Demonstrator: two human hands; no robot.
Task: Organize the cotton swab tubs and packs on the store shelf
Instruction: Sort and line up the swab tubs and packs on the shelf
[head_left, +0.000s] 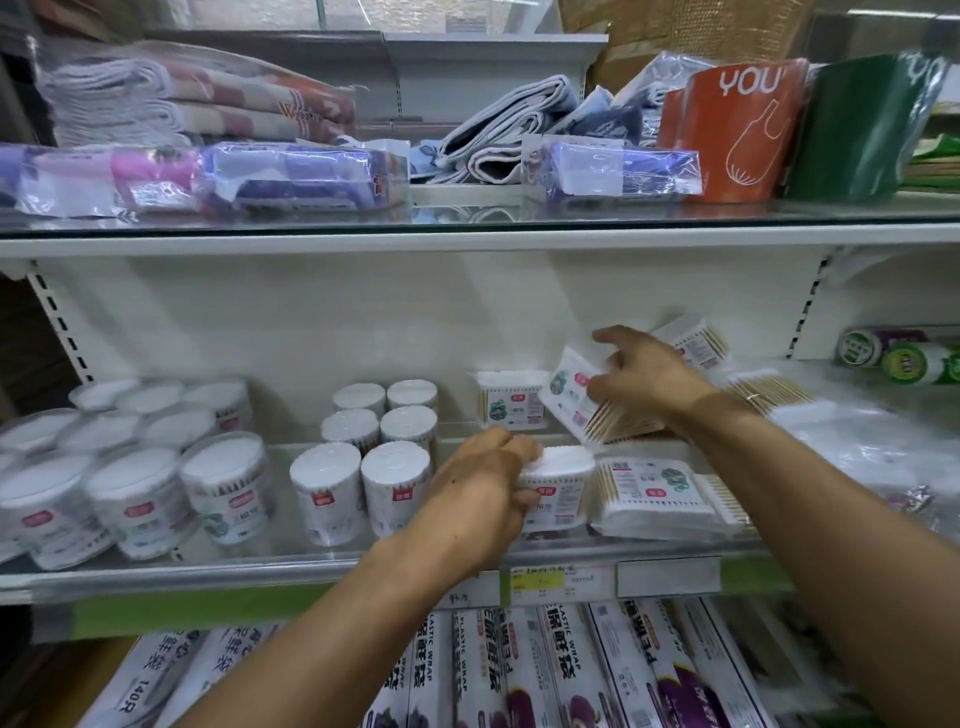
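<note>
On the middle shelf (291, 564), my left hand (480, 486) grips an upright cotton swab pack (558, 488) near the front edge. My right hand (641, 382) holds a tilted flat swab pack (574, 402) with wooden sticks, lifted above the shelf. Another upright pack (511, 400) stands behind. A flat pack (660, 493) lies to the right of my left hand, and more packs (696, 345) lean at the back. Round swab tubs (382, 441) stand in two columns in the middle; wider tubs (130, 467) fill the left.
Loose wooden-stick packs (769, 395) lie at the right, with green rolls (904, 356) beyond. The glass shelf above holds bagged cloths (208, 176) and orange and green bag packs (743, 130). Plastic wrap boxes (545, 670) fill the shelf below.
</note>
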